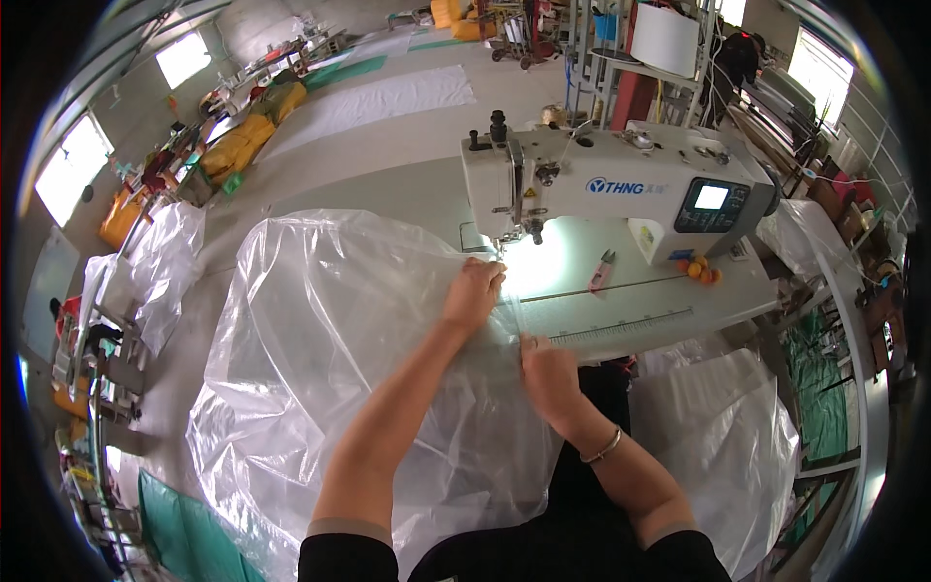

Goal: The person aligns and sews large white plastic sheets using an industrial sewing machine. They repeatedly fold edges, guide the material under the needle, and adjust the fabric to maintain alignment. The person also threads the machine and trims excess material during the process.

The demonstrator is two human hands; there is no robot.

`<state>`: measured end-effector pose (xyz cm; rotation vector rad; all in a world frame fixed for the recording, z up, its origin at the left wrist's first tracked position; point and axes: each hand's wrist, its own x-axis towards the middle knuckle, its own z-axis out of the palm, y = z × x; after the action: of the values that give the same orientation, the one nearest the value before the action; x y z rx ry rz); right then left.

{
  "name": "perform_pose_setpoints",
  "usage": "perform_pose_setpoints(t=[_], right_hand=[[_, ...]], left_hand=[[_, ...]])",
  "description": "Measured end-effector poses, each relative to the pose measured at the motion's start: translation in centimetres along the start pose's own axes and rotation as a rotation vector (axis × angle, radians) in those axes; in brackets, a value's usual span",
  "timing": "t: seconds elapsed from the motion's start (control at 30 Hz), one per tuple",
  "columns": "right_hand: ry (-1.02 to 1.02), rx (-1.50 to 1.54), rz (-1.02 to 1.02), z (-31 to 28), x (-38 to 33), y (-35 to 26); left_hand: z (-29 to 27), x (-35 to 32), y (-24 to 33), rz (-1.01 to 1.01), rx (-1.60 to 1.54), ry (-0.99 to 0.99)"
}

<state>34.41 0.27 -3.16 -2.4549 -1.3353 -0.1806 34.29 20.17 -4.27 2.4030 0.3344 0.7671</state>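
Note:
A large clear plastic sheet [320,320] spreads over the left of the sewing table and drapes down toward my lap. Its right edge runs up to the needle area of a white industrial sewing machine [582,184], lit by a bright lamp. Close in front of the presser foot, my left hand [473,294] is closed on the sheet's edge. Nearer to me, my right hand [550,378] pinches the same edge, with a bracelet on its wrist. Pink-handled thread snips [602,272] lie on the table right of the needle.
Small orange balls [698,270] sit below the machine's control panel. A white thread cone [665,41] stands on a rack behind. More clear plastic [718,446] hangs at right beside a metal frame [853,388]. A person [737,60] is at the far right back. Yellow bundles [238,144] lie far left.

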Motion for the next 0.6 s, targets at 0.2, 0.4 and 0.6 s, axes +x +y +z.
perform_pose_setpoints(t=[0.2, 0.4, 0.6], right_hand=[[0.100, 0.331, 0.027, -2.1, 3.6, 2.0], [0.084, 0.266, 0.155, 0.6, 7.8, 2.6], [0.137, 0.037, -0.032, 1.6, 8.0, 0.9]], left_hand=[[-0.6, 1.1, -0.7, 0.083, 0.167, -0.087], [-1.5, 2.5, -0.8, 0.250, 0.248, -0.227], [-1.7, 2.9, 0.0, 0.426, 0.335, -0.239]])
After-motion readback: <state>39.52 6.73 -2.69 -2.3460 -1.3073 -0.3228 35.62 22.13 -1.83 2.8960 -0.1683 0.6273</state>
